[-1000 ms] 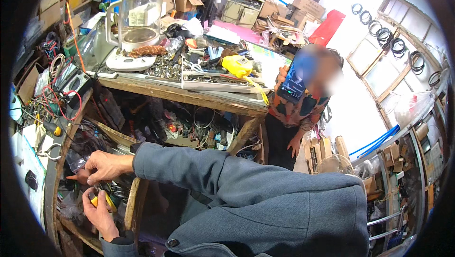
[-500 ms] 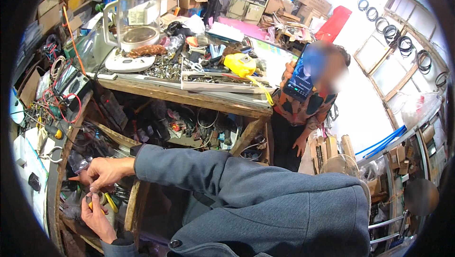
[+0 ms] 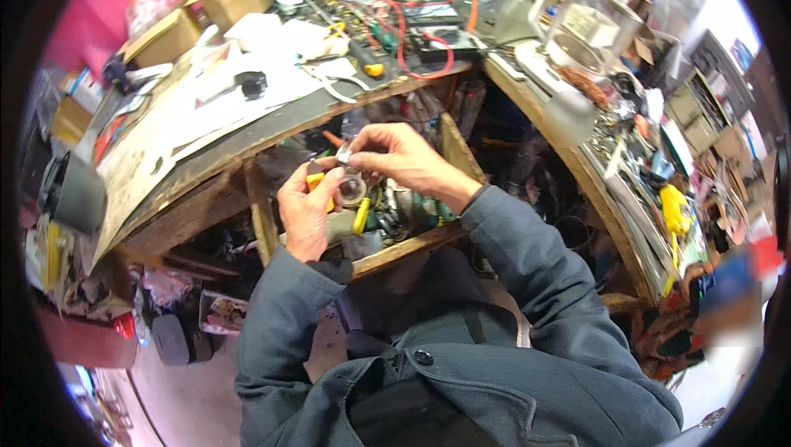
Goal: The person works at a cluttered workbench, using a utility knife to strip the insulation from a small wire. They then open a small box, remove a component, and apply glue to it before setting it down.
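Observation:
My left hand [image 3: 305, 212] is closed on a small yellow-and-dark tool [image 3: 315, 179]. Just to the right and above, my right hand [image 3: 395, 154] pinches a small silvery piece [image 3: 344, 154], with the fingertips of both hands close together. A clear-looking ring or roll [image 3: 354, 193] shows just below my right fingers; whether it is held I cannot tell. Behind my hands an orange pointed item [image 3: 332, 137] sticks up. All this is over an open wooden drawer [image 3: 395, 251] crammed with tools, including a yellow handle [image 3: 361, 215].
A cluttered bench [image 3: 177, 159] runs above the drawer, with papers, leads and a black meter [image 3: 445, 47]. The right-hand bench carries a clear jug appliance [image 3: 589, 23], loose hardware and a yellow item [image 3: 676, 210]. Another person [image 3: 667, 340] with a phone is at far right.
My view has swung left toward the drawer, so my hands are now central and the other person is at the right edge. My hands stay close together on the small items.

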{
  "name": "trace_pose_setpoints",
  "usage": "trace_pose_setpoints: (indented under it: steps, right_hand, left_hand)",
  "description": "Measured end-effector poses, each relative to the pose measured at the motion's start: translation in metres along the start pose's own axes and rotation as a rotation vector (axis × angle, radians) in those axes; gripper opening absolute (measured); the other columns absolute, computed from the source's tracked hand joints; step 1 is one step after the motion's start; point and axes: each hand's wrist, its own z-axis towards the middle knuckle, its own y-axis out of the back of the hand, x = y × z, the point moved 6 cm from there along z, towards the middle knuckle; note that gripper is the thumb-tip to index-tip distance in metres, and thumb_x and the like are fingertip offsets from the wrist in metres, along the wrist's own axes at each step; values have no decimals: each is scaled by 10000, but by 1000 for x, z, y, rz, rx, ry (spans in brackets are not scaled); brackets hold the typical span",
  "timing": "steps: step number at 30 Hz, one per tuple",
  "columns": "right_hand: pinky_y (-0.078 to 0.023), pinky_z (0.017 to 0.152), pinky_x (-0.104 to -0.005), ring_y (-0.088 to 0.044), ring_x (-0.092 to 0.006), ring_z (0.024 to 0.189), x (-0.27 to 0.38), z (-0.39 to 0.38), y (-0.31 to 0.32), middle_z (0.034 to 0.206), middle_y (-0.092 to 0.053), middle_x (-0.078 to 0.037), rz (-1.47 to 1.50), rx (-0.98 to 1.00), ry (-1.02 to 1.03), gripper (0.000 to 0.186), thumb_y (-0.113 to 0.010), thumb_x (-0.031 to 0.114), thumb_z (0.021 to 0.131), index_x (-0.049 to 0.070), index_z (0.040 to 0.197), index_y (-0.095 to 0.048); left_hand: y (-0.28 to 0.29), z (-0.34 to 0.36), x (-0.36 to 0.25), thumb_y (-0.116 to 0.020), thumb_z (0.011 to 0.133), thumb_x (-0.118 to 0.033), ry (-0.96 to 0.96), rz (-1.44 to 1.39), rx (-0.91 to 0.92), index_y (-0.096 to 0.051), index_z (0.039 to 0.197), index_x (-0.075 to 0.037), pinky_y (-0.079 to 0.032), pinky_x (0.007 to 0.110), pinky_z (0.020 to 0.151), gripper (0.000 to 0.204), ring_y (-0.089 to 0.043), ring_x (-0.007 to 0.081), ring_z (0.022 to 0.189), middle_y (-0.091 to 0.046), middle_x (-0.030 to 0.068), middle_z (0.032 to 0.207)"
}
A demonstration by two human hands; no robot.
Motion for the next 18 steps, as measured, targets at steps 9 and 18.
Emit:
trace_pose_setpoints:
  steps: [9,18]
  right_hand:
    - [-592,690,-257,-715,-120,782,5,28,-16,924,-737,-57,58,159,-90,123,-704,115,980,26,1038,-640]
    - [-576,694,-260,-701,-112,764,-8,25,-20,872,-723,-49,25,111,-85,128,-692,103,986,-18,1027,-693]
  left_hand:
    - [6,4,-7,-739,936,-115,-22,-103,-55,-732,1103,-15,-448,233,503,194,-577,83,590,-719,20,874]
    - [12,5,-8,-739,941,-112,-11,-10,-78,-732,986,-23,-409,225,500,99,-548,54,568,-670,-4,774]
